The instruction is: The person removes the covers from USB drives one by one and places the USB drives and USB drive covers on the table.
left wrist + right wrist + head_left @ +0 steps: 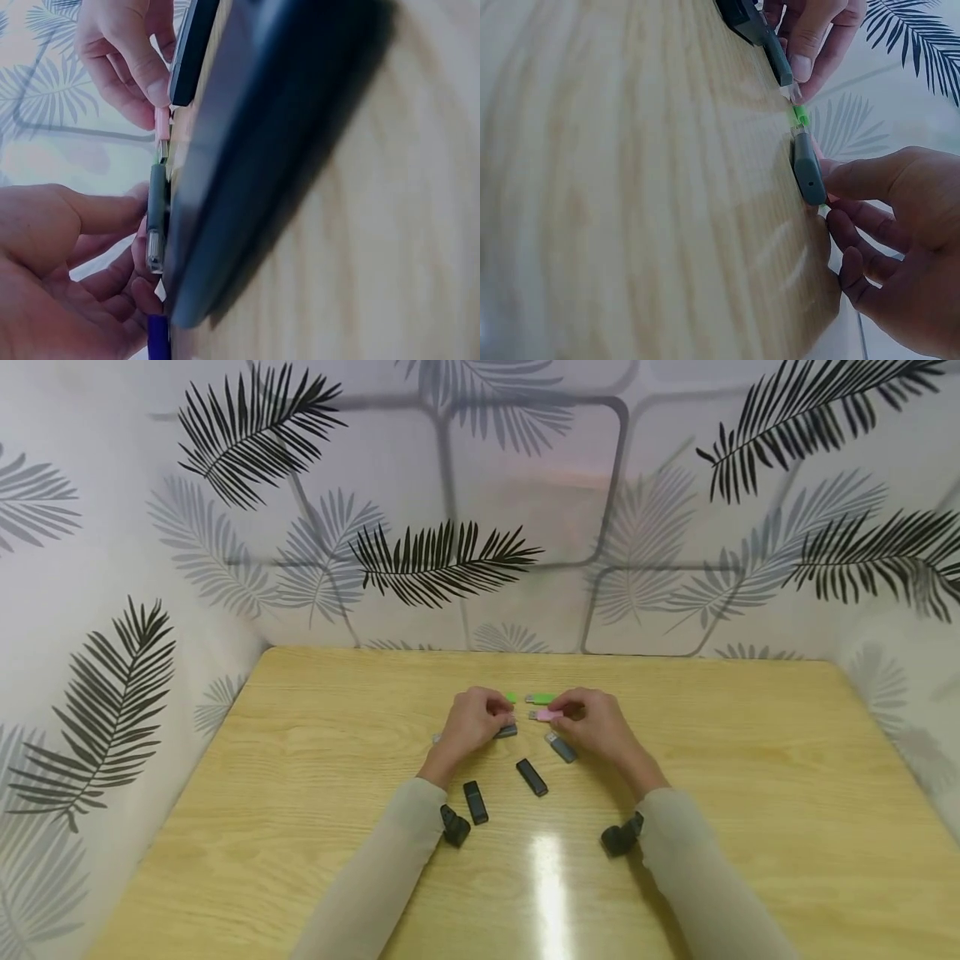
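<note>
My right hand pinches a pink USB stick flat at the tabletop, its metal plug pointing left. Opposite it, my left hand pinches a small pink piece between thumb and fingertips, mostly hidden by the fingers. Just below those fingertips lies a grey USB stick. Behind the hands are a green USB stick and a second green piece, partly covered by the left hand. Another grey USB stick lies diagonally by the right hand; in the right wrist view it overlaps the right fingers.
Two black sticks lie nearer me on the wooden table, one close to the left wrist's camera. A purple stick shows beside the left hand. A leaf-patterned wall covering borders the table's far edge.
</note>
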{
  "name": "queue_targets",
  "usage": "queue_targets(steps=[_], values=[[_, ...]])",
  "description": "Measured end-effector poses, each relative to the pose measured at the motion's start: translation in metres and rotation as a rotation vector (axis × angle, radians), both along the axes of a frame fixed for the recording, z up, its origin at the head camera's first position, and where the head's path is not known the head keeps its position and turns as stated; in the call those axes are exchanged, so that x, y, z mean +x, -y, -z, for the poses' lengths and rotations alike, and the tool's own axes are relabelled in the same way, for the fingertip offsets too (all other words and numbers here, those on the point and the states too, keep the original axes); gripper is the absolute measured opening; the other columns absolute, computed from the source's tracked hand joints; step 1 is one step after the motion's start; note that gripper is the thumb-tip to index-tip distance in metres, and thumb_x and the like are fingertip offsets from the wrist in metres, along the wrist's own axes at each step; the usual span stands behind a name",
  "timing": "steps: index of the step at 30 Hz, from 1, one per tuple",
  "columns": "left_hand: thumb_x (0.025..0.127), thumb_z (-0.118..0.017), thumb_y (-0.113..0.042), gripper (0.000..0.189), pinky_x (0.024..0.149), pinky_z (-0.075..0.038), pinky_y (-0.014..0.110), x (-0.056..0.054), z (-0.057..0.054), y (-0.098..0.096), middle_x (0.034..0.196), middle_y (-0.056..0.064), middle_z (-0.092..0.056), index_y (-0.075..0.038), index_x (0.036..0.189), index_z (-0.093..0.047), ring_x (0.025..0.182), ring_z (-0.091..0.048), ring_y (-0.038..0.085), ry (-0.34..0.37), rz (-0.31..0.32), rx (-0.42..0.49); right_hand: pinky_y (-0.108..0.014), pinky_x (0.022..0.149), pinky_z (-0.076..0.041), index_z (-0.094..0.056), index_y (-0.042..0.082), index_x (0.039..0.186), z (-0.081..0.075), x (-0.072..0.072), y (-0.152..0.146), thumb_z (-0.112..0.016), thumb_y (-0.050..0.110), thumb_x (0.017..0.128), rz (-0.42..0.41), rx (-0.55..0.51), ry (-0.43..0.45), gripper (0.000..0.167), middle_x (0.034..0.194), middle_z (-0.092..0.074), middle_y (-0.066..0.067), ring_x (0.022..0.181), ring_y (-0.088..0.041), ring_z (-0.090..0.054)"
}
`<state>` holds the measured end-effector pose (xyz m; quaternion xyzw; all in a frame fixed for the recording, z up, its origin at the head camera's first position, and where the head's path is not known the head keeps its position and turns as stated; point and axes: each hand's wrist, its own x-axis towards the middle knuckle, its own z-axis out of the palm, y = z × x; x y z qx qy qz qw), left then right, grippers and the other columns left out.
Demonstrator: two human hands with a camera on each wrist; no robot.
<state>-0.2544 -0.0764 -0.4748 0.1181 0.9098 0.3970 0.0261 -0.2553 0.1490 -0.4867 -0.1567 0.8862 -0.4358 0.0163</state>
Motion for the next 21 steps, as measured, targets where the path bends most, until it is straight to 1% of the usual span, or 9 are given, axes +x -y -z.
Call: queue_targets(steps=[6,11,14,18,21], values=[[0.095,-0.074,-0.008,0.009,0.072,-0.055,0.034,0.001,-0.001,-0.001,0.086,0.007,-0.072,-0.002,0.102,-0.079,0.077,-0.065,0.020,-0.008,-0.016,0.008,-0.042,0.084,-0.058,-0.075,-0.001,0.108,-0.002,0.000,0.001,-0.077,0.002,0.091,-0.009,0.018,-0.035,0.017,0.107,-0.073,-0.016,0.094,-0.028,-0.068],[0.094,-0.077,-0.013,0.012,0.072,-0.055,0.033,0.004,-0.004,-0.005,0.087,0.006,-0.073,-0.004,0.101,-0.078,0.078,-0.066,0.019,-0.006,-0.028,-0.005,-0.045,0.087,-0.057,-0.075,-0.002,0.109,-0.003,0.001,0.000,-0.076,0.002,0.092,-0.003,0.019,-0.024,0.018,0.110,-0.072,-0.017,0.097,-0.031,-0.068],[0.092,-0.079,-0.016,0.013,0.073,-0.056,0.034,0.005,-0.004,-0.010,0.088,0.004,-0.073,-0.006,0.100,-0.077,0.080,-0.066,0.018,-0.007,-0.055,-0.025,-0.044,0.088,-0.057,-0.075,-0.002,0.108,-0.003,0.001,0.000,-0.076,0.002,0.091,0.002,0.018,-0.018,0.017,0.110,-0.072,-0.017,0.098,-0.031,-0.067],[0.092,-0.079,-0.013,0.009,0.070,-0.053,0.033,0.005,-0.002,-0.012,0.086,0.002,-0.070,-0.007,0.098,-0.076,0.077,-0.063,0.017,-0.002,-0.101,-0.053,-0.044,0.085,-0.058,-0.075,-0.003,0.107,-0.003,0.002,0.001,-0.077,0.002,0.091,-0.011,0.009,-0.007,0.017,0.109,-0.072,-0.017,0.096,-0.031,-0.067],[0.093,-0.078,-0.011,0.008,0.070,-0.052,0.033,0.005,0.000,-0.011,0.085,0.002,-0.069,-0.007,0.100,-0.077,0.076,-0.061,0.017,0.011,-0.111,-0.054,-0.044,0.084,-0.058,-0.075,-0.003,0.107,-0.001,0.002,0.001,-0.077,0.003,0.091,-0.016,0.012,-0.006,0.017,0.107,-0.072,-0.016,0.096,-0.030,-0.068]])
